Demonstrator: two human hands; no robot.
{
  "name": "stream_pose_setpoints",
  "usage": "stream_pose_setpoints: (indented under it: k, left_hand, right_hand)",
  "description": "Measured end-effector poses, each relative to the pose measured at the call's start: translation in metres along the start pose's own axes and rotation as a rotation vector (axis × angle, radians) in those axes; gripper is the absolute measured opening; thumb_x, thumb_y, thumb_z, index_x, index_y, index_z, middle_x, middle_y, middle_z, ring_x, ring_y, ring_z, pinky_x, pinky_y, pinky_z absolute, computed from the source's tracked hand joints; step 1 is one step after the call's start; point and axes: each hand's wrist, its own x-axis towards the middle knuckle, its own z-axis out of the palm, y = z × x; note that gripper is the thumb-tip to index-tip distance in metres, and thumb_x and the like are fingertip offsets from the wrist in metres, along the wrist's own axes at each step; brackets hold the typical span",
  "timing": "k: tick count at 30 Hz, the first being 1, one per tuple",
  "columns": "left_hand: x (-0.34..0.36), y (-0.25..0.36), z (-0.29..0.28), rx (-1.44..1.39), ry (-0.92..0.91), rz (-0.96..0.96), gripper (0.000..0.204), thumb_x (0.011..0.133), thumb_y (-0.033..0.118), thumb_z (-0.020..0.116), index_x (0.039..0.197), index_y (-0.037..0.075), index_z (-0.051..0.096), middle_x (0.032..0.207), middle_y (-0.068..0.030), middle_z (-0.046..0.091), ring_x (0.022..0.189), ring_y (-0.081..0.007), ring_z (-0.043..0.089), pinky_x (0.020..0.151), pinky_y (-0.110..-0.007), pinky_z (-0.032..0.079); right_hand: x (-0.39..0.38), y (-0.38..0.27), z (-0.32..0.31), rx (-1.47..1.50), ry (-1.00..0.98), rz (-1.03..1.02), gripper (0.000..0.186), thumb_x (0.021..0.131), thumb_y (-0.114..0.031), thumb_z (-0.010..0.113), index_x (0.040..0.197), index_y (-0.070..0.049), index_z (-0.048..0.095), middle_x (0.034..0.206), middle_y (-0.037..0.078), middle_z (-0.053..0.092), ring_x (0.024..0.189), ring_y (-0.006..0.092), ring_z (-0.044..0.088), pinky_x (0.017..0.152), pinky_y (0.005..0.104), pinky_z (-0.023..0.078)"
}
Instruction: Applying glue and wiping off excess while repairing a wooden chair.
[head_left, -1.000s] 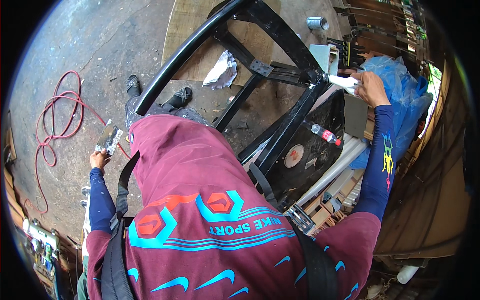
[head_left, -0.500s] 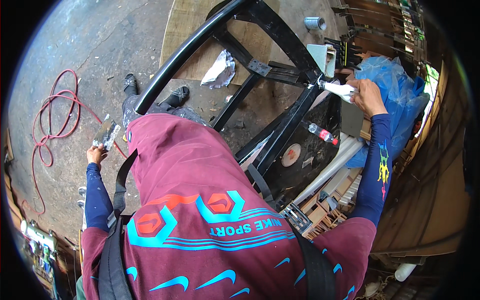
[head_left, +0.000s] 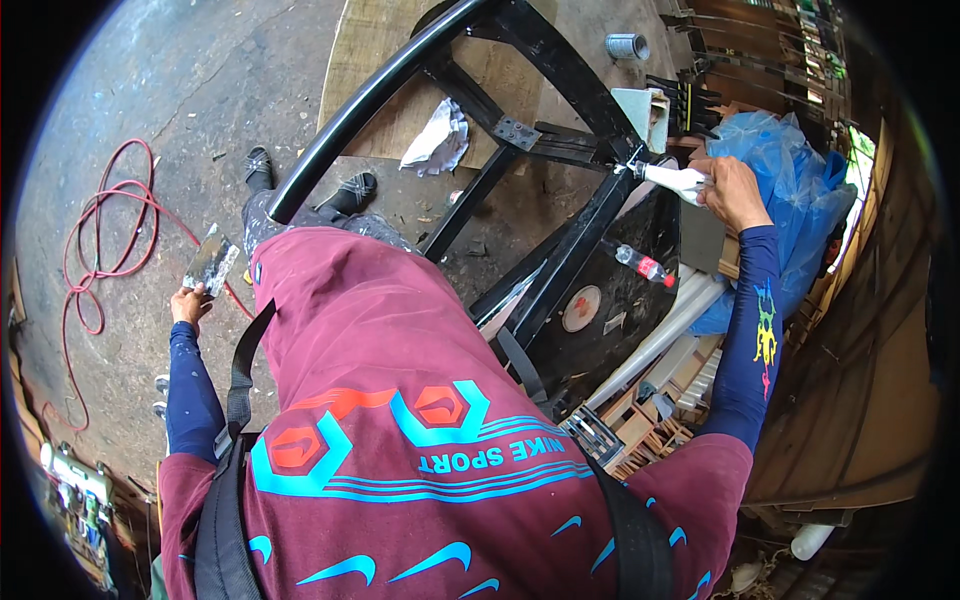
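Observation:
My left hand [head_left: 190, 306], held out low at the left, is closed on a flat, roughly rectangular plate [head_left: 212, 262] smeared with white. On the other side, my right hand [head_left: 735, 192] grips a white bottle-shaped thing [head_left: 676, 181]. Its narrow end points left and meets a joint of the glossy black frame [head_left: 570, 250], where white smears show. Whether the tip touches the frame I cannot tell. The frame has a curved bar, crosspieces and a metal plate, and stands before me.
A red hose [head_left: 103, 230] lies coiled on the floor at left. Beyond the frame are a wooden board [head_left: 365, 70], a crumpled white cloth [head_left: 437, 138] and a tin can [head_left: 627, 46]. A plastic bottle [head_left: 645, 265] lies behind the frame; blue plastic sheeting [head_left: 790, 260] and wood pieces crowd the right.
Both hands stay nearly in place, each with the same thing in it. The right hand and the white bottle-shaped thing have shifted very slightly left.

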Motion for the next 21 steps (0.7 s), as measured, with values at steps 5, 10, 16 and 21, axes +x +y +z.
stream_pose_setpoints:
  k: [5,10,16,21]
  left_hand:
    - [-0.007,-0.008,-0.003,0.015,0.012,-0.001,0.022,0.095,0.017,0.067,0.101,-0.002,0.059,0.095,-0.0162,0.072,0.081,-0.0263,0.073,0.067,-0.039,0.061]
    - [-0.012,-0.014,-0.003,0.011,0.026,-0.017,0.021,0.095,0.017,0.067,0.102,-0.001,0.060,0.094,-0.0151,0.071,0.080,-0.0255,0.073,0.068,-0.038,0.060]
    - [-0.016,-0.023,-0.006,-0.006,0.030,0.003,0.022,0.095,0.018,0.067,0.102,-0.002,0.060,0.094,-0.0145,0.071,0.080,-0.0249,0.073,0.068,-0.039,0.060]
    - [-0.018,-0.027,-0.008,0.016,0.026,-0.016,0.023,0.096,0.020,0.066,0.103,-0.001,0.059,0.095,-0.0149,0.072,0.082,-0.0257,0.073,0.069,-0.038,0.060]
  right_hand:
    - [0.003,0.000,-0.004,-0.031,-0.034,0.049,0.043,0.069,-0.004,0.082,0.112,-0.008,0.077,0.099,0.019,0.074,0.091,0.0339,0.072,0.090,0.0418,0.055]
    - [0.010,0.019,0.003,-0.038,0.016,0.022,0.043,0.068,-0.003,0.081,0.110,-0.008,0.077,0.098,0.019,0.074,0.091,0.0347,0.072,0.089,0.0421,0.055]
    - [0.014,0.024,0.000,-0.015,0.057,0.013,0.043,0.065,-0.002,0.078,0.108,-0.009,0.077,0.093,0.021,0.073,0.088,0.0366,0.071,0.083,0.0426,0.055]
    - [0.019,0.027,0.000,-0.003,0.064,0.048,0.044,0.066,-0.003,0.081,0.109,-0.011,0.078,0.097,0.020,0.074,0.091,0.0355,0.071,0.088,0.0426,0.055]
